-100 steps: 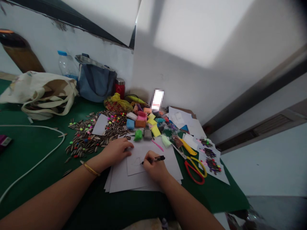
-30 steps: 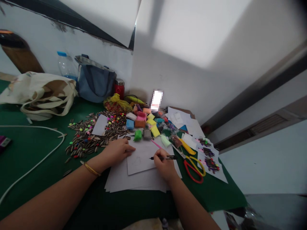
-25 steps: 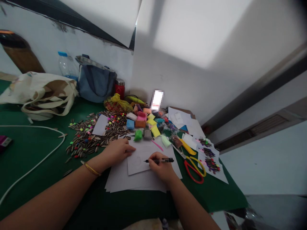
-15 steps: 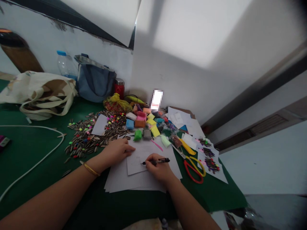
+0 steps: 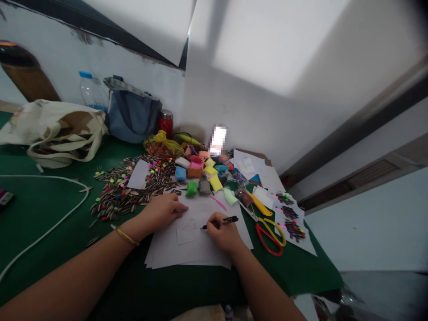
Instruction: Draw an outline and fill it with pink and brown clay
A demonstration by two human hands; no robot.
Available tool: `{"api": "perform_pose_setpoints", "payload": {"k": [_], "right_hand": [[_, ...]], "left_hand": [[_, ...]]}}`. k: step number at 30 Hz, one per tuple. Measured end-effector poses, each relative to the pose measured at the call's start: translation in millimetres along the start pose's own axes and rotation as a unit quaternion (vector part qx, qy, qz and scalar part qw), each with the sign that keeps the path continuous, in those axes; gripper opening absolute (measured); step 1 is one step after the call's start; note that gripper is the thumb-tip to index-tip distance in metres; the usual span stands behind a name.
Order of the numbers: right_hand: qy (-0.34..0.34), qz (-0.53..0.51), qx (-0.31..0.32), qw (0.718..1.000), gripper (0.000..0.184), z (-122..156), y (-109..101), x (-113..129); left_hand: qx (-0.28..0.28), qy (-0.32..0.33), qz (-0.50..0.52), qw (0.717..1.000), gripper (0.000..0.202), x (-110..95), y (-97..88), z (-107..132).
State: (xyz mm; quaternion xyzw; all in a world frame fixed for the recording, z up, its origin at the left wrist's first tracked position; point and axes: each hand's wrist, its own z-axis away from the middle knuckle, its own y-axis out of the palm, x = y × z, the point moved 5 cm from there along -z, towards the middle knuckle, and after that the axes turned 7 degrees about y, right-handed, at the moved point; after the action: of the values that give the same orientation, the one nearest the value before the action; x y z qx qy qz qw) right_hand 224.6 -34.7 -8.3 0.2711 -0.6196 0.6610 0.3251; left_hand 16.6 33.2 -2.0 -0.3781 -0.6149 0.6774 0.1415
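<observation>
My right hand [image 5: 220,228] grips a black pen [image 5: 229,220], its tip at a small white sheet [image 5: 187,235] that bears a few thin drawn lines. That sheet lies on a stack of larger white papers [image 5: 163,254]. My left hand [image 5: 166,209], with a gold bangle [image 5: 126,236] at the wrist, rests on the upper left of the papers with its index finger stretched out. Just beyond the papers sit packs of coloured clay, among them a green one [image 5: 191,188] and a blue one [image 5: 181,173]. A pink plastic knife [image 5: 218,203] lies on the top part of the papers.
Striped sunflower seeds [image 5: 133,191] mixed with coloured bits spread at left. Scissors with red and yellow handles [image 5: 270,236] and a yellow cutter [image 5: 261,204] lie at right, near decorated cards [image 5: 294,229]. Bags [image 5: 133,111], a red flask [image 5: 166,123] and a lit phone [image 5: 219,138] stand behind.
My right hand with the pen has shifted slightly right, and more of the drawn lines show on the small sheet. My left hand stays in place.
</observation>
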Motion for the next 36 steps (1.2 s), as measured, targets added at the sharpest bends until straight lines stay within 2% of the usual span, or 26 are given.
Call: {"api": "perform_pose_setpoints", "payload": {"k": [13, 23, 27, 31, 36], "right_hand": [[0.033, 0.046, -0.08, 0.995, 0.011, -12.0, -21.0, -17.7], [0.027, 0.029, -0.092, 0.995, 0.012, -12.9, -24.2, -15.0], [0.032, -0.026, -0.1, 0.994, 0.012, -12.7, -26.3, -16.8], [0.016, -0.127, -0.083, 0.988, 0.02, -12.7, -26.5, -17.1], [0.004, -0.097, -0.084, 0.992, 0.022, -14.0, -25.5, -17.5]], "left_hand": [[0.006, 0.01, -0.007, 1.0, 0.028, -1.5, -2.0, 0.0], [0.002, 0.009, -0.001, 1.0, 0.028, 0.8, 0.3, -0.7], [-0.003, 0.012, 0.001, 1.0, 0.028, 0.8, 1.2, 0.2], [-0.025, 0.009, -0.006, 1.0, 0.027, 0.9, 0.1, 1.0], [-0.071, -0.004, -0.036, 0.997, 0.027, 3.5, -3.6, 0.1]]}}
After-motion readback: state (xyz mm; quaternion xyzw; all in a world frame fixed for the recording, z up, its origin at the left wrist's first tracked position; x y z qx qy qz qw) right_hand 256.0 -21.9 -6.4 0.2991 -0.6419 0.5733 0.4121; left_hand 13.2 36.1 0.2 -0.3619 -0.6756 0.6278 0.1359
